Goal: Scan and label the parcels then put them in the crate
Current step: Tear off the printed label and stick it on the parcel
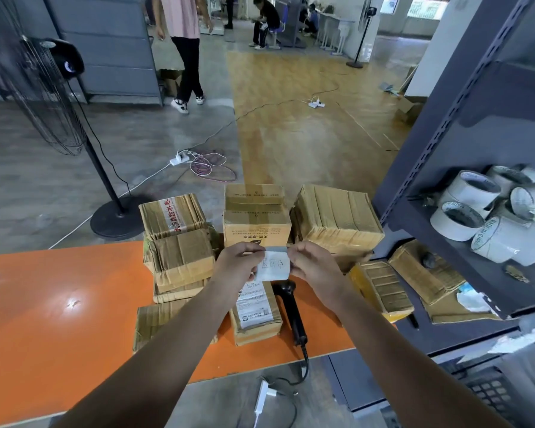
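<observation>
Two hands meet above the orange table (59, 304): your left hand (238, 264) and your right hand (312, 267) each pinch one side of a small white label (274, 265) with handwriting on it. You hold it in the air over a flat parcel (255, 313) that bears a printed slip. A black scanner (292, 310) lies just right of that parcel, its cable dropping over the table's near edge. More brown parcels (257, 217) are stacked along the far edge. White tape rolls (473, 193) sit on the grey shelf (445, 134) at the right.
</observation>
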`<state>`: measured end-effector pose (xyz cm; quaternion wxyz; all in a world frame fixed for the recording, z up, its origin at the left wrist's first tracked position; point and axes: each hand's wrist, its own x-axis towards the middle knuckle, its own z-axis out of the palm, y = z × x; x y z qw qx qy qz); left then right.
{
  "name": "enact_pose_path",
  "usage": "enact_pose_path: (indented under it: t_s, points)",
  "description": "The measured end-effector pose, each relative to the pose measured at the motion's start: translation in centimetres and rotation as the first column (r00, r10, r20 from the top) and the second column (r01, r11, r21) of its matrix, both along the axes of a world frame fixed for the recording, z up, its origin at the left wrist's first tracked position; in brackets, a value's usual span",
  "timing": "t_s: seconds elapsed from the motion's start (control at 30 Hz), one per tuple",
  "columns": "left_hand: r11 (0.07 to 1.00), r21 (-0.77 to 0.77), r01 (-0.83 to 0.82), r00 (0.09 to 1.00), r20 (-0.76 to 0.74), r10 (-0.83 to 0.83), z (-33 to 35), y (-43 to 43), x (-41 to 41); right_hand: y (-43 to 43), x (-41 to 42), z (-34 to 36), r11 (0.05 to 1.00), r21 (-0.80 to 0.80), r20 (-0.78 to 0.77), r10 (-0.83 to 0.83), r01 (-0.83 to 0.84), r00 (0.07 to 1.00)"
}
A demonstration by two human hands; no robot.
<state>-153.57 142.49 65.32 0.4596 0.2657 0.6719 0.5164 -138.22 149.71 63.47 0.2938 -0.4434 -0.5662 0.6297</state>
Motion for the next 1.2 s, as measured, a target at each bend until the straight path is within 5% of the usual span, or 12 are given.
enact_pose_path:
  t_s: [0.2,0.4,0.57,0.73,0.93,1.07,1.2]
  points:
    - [0.994,0.032,0.101,0.988,-0.121,-0.096,-1.0,-0.4,-0.3,0.0,-0.6,0.1,0.942,-0.283,-0.094,-0.217,0.183,0.972]
    - [0.963,0.035,0.268,0.940,-0.231,-0.253,-1.7,-0.6,-0.3,0.3,0.2,-0.4,0.906,-0.414,-0.037,-0.116,0.091,0.993]
    - [0.968,0.068,0.243,0.953,-0.203,-0.225,-2.1,-0.6,0.1,0.5,0.6,-1.2,0.912,-0.365,-0.038,-0.217,0.189,0.975]
    - [0.995,0.048,0.083,0.996,-0.038,-0.081,-3.5,0.0,1.4,2.1,1.4,-4.2,0.937,-0.088,0.257,-0.305,0.337,0.917]
    - [0.991,-0.122,-0.049,0.998,0.032,0.054,-6.1,1.4,3.1,3.4,4.3,-8.0,0.950,0.312,0.631,-0.183,-0.031,0.754]
    - [0.975,-0.208,-0.082,0.994,0.048,0.094,-7.9,2.0,4.0,4.2,5.6,-10.9,0.897,0.329,0.815,-0.112,-0.294,0.569]
    - [0.961,-0.252,-0.116,0.992,0.018,0.124,-9.4,2.0,4.5,4.1,6.3,-13.0,0.896,0.258,0.875,-0.058,-0.362,0.480]
